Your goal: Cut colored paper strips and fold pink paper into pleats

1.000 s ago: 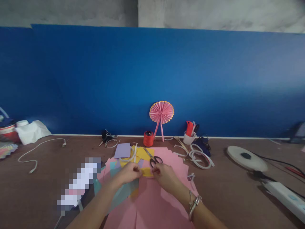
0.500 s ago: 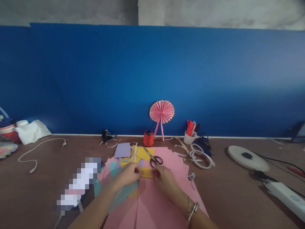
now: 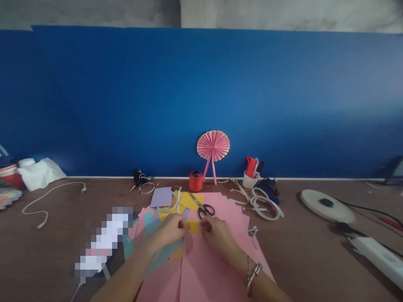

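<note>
A small strip of yellow paper (image 3: 192, 227) lies between my two hands, over large pink paper sheets (image 3: 217, 264). My left hand (image 3: 171, 230) has its fingers closed on the strip's left end. At the right end, my right hand (image 3: 215, 235) pinches the same strip; its wrist wears bracelets. Just beyond the right fingers lie black-handled scissors (image 3: 206, 211), resting partly on more yellow paper (image 3: 187, 201). Teal paper (image 3: 162, 258) shows beneath my left forearm, and a lilac paper square (image 3: 161, 197) sits farther back.
A pink pleated paper fan (image 3: 213, 146) leans against the blue panel beside a red thread spool (image 3: 195, 181). Rightward stand a white cup (image 3: 250, 180) of pens, coiled white strips (image 3: 266, 207), a round cream disc (image 3: 327, 206) and a power strip (image 3: 376, 258). A white cable (image 3: 47, 197) lies left.
The view has tilted very slightly. Both hands keep their hold on the yellow strip, with hardly any movement.
</note>
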{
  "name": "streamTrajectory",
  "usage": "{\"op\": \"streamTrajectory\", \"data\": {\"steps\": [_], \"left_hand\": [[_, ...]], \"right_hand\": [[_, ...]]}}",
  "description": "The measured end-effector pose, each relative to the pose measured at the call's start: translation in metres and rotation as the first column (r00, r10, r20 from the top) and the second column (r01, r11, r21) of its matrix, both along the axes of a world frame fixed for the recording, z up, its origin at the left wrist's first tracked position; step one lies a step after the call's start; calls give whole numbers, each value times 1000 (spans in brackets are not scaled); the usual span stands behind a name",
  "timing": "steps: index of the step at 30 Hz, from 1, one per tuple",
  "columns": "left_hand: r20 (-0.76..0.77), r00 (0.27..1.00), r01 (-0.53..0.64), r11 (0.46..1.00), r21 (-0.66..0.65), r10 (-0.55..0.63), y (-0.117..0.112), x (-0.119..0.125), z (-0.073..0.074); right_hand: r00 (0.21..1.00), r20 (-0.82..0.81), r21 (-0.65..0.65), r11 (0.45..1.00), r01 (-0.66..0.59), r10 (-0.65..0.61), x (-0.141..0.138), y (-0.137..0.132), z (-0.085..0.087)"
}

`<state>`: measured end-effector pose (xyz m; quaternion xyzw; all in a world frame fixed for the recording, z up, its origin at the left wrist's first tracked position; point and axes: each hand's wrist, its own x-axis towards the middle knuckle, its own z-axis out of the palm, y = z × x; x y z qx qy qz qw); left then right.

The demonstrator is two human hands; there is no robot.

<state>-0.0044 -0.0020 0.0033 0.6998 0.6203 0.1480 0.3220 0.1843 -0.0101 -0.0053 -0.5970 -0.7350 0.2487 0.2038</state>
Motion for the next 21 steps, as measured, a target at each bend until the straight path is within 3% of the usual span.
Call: {"op": "streamTrajectory", "data": {"steps": [21], "left_hand": [[-89,996,24,999,33,-21,-6,3,10]], "right_hand": [[1000,7,-21,1000,4,-4,-2,-1,5]]}}
